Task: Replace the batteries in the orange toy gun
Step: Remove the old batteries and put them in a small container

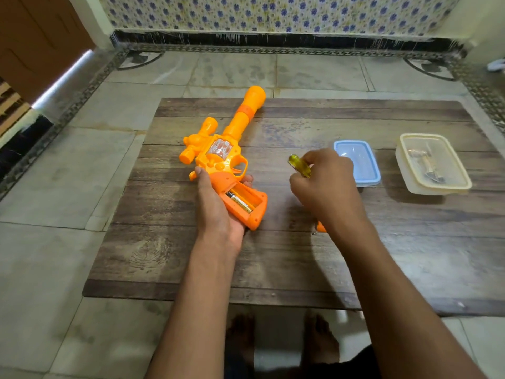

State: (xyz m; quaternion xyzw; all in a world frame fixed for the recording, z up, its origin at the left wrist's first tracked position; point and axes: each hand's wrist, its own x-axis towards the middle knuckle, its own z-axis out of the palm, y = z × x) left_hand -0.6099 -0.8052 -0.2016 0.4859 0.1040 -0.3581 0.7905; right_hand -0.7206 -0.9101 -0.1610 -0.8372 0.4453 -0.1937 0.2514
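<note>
The orange toy gun (226,149) lies on a low wooden table (273,255), barrel pointing away. My left hand (216,209) grips its handle from the left. The battery compartment (246,201) in the handle is open, and one gold-and-black battery (240,201) lies inside. My right hand (325,187) hovers to the right of the gun, closed on a screwdriver with a yellow translucent handle (299,166). A small orange piece (320,227), partly hidden under my right wrist, rests on the table; it looks like the compartment cover.
A blue lidded plastic box (360,165) sits just beyond my right hand. A cream plastic box (433,162) with small items inside stands further right. The table stands on a tiled floor, with my bare feet (281,340) at its near edge.
</note>
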